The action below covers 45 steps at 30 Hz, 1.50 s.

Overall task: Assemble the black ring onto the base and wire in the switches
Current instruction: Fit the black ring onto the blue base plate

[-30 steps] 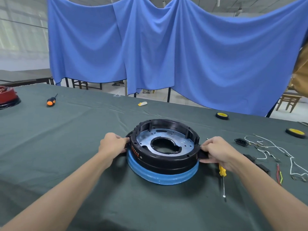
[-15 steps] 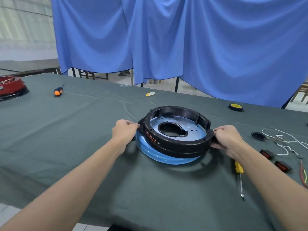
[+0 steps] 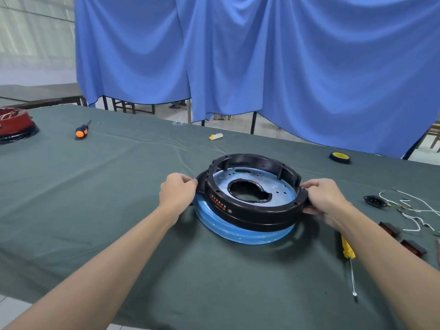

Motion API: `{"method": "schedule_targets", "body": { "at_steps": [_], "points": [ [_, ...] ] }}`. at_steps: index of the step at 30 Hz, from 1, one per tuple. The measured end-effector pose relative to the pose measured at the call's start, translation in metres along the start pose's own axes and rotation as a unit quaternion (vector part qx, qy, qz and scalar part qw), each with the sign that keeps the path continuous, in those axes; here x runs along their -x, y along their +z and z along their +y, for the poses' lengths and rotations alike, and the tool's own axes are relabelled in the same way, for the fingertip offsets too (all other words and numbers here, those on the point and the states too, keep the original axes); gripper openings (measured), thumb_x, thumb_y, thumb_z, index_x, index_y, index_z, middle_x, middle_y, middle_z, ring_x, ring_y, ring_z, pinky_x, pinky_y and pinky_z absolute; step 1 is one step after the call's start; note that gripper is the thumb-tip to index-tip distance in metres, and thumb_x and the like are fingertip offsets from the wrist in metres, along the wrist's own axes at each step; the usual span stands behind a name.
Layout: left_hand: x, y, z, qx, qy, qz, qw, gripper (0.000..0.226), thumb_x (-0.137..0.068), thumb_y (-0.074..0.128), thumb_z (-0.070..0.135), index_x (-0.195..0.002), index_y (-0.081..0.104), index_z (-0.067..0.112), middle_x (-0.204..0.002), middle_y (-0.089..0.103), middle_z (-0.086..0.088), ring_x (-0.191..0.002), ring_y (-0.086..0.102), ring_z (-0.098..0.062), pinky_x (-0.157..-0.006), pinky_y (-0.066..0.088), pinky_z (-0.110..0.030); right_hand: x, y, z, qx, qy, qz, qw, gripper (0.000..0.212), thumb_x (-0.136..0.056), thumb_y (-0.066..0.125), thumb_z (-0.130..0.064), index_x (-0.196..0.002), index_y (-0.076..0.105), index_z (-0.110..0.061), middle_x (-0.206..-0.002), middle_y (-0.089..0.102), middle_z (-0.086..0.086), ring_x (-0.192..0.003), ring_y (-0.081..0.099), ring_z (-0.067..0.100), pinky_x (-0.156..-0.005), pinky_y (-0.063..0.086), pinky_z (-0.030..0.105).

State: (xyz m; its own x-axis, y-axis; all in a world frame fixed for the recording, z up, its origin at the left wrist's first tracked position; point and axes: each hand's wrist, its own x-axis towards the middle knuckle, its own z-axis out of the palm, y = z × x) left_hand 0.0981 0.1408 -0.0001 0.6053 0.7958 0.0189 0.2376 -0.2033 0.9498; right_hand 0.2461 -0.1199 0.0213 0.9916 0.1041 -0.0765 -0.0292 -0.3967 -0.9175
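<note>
The black ring [image 3: 257, 211] sits on top of the round base [image 3: 242, 234], whose edge is wrapped in blue film, in the middle of the table. A metal plate with a central hole [image 3: 278, 189] shows inside the ring. My left hand [image 3: 177, 190] grips the ring's left side tab. On the opposite side my right hand [image 3: 326, 201] grips its right edge. Two red switches [image 3: 413, 247] lie to the right, with a black socket [image 3: 375, 200] and loose white wires [image 3: 414, 211] beyond them.
A yellow-handled screwdriver [image 3: 348, 252] lies just right of the base, under my right forearm. An orange-handled screwdriver [image 3: 82, 132] and a red unit [image 3: 14, 122] are at the far left. A yellow wheel [image 3: 340, 157] lies at the back right. A blue curtain hangs behind the green-covered table [image 3: 95, 186].
The view has shifted, so the ring and base sit further right in frame. Both hands stay on the ring's sides, and its far-left part now looks raised off the base.
</note>
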Motion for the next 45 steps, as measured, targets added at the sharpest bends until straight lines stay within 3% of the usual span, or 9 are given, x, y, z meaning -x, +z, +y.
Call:
{"method": "schedule_targets", "body": {
  "at_steps": [7, 12, 18, 21, 28, 30, 32, 36, 45],
  "points": [
    [-0.005, 0.001, -0.002, 0.027, -0.026, -0.003, 0.999, 0.037, -0.085, 0.066, 0.029, -0.087, 0.068, -0.008, -0.086, 0.074, -0.013, -0.071, 0.073, -0.024, -0.082, 0.06, -0.042, -0.002, -0.001, -0.004, -0.004, -0.008, -0.007, 1.0, 0.034, -0.089, 0.038, 0.004, -0.087, 0.067, -0.013, -0.094, 0.068, 0.015, -0.083, 0.068, 0.032, -0.06, 0.06, 0.038],
    [-0.007, 0.002, -0.003, 0.031, -0.029, -0.007, 0.999, 0.019, -0.087, 0.066, 0.025, -0.077, 0.064, 0.008, -0.087, 0.075, -0.014, -0.057, 0.071, -0.013, -0.083, 0.06, -0.042, -0.003, -0.001, -0.008, -0.006, -0.004, -0.025, 1.0, 0.033, -0.088, 0.038, 0.004, -0.086, 0.067, -0.011, -0.096, 0.067, 0.017, -0.09, 0.065, 0.032, -0.059, 0.059, 0.036],
    [-0.013, -0.002, -0.001, 0.038, -0.046, -0.042, 0.997, 0.022, -0.088, 0.067, 0.017, -0.081, 0.066, -0.004, -0.093, 0.074, -0.019, -0.076, 0.074, -0.025, -0.08, 0.061, -0.039, -0.002, -0.001, -0.006, 0.025, 0.001, -0.041, 0.999, 0.032, -0.092, 0.037, 0.001, -0.087, 0.068, -0.008, -0.078, 0.064, 0.016, -0.055, 0.051, 0.027, -0.045, 0.044, 0.026],
    [-0.013, -0.002, 0.004, 0.022, -0.046, -0.059, 0.997, 0.016, -0.09, 0.065, 0.014, -0.085, 0.072, 0.0, -0.092, 0.074, -0.015, -0.086, 0.072, -0.027, -0.077, 0.06, -0.035, -0.002, -0.004, -0.008, 0.009, 0.005, -0.056, 0.998, 0.03, -0.096, 0.04, 0.0, -0.089, 0.067, -0.008, -0.081, 0.064, 0.016, -0.058, 0.053, 0.025, -0.042, 0.043, 0.025],
    [-0.006, 0.003, 0.011, -0.008, -0.018, -0.004, 1.0, 0.027, -0.085, 0.06, 0.017, -0.063, 0.06, 0.003, -0.062, 0.067, -0.008, -0.056, 0.051, -0.024, -0.06, 0.048, -0.031, 0.0, -0.01, -0.011, -0.089, -0.076, 0.015, 0.993, 0.034, -0.083, 0.04, 0.015, -0.081, 0.066, -0.007, -0.078, 0.066, 0.016, -0.062, 0.057, 0.025, -0.045, 0.046, 0.027],
    [-0.005, 0.004, 0.018, 0.038, -0.005, 0.014, 0.999, 0.009, -0.084, 0.06, 0.012, -0.076, 0.059, 0.012, -0.059, 0.065, -0.005, -0.049, 0.052, -0.022, -0.054, 0.045, -0.026, 0.0, -0.013, -0.016, -0.144, -0.091, 0.009, 0.985, 0.033, -0.084, 0.04, 0.017, -0.073, 0.063, -0.003, -0.072, 0.062, 0.015, -0.06, 0.055, 0.024, -0.044, 0.046, 0.024],
    [-0.006, 0.001, 0.027, 0.104, -0.004, 0.024, 0.994, 0.009, -0.086, 0.058, 0.008, -0.093, 0.058, 0.014, -0.069, 0.067, -0.01, -0.05, 0.054, -0.021, -0.055, 0.043, -0.027, 0.0, -0.016, -0.023, -0.191, -0.089, 0.003, 0.978, 0.032, -0.085, 0.041, 0.018, -0.069, 0.062, -0.001, -0.067, 0.062, 0.014, -0.055, 0.054, 0.021, -0.042, 0.044, 0.022],
    [-0.007, -0.005, 0.035, 0.157, -0.011, 0.0, 0.988, 0.026, -0.085, 0.058, 0.007, -0.061, 0.069, 0.01, -0.059, 0.067, -0.01, -0.052, 0.049, -0.023, -0.058, 0.043, -0.031, 0.002, -0.02, -0.033, -0.274, -0.051, -0.032, 0.96, 0.031, -0.088, 0.041, 0.016, -0.07, 0.062, 0.002, -0.069, 0.064, 0.014, -0.048, 0.056, 0.015, -0.041, 0.046, 0.019],
    [-0.004, -0.008, 0.03, 0.166, 0.015, -0.013, 0.986, 0.03, -0.088, 0.05, 0.001, -0.075, 0.075, 0.013, -0.067, 0.069, -0.007, -0.066, 0.055, -0.024, -0.071, 0.051, -0.036, 0.014, -0.017, -0.029, -0.238, -0.064, -0.074, 0.966, 0.021, -0.092, 0.047, 0.013, -0.084, 0.063, 0.001, -0.08, 0.063, 0.016, -0.065, 0.058, 0.02, -0.049, 0.051, 0.021]
  ]
}}
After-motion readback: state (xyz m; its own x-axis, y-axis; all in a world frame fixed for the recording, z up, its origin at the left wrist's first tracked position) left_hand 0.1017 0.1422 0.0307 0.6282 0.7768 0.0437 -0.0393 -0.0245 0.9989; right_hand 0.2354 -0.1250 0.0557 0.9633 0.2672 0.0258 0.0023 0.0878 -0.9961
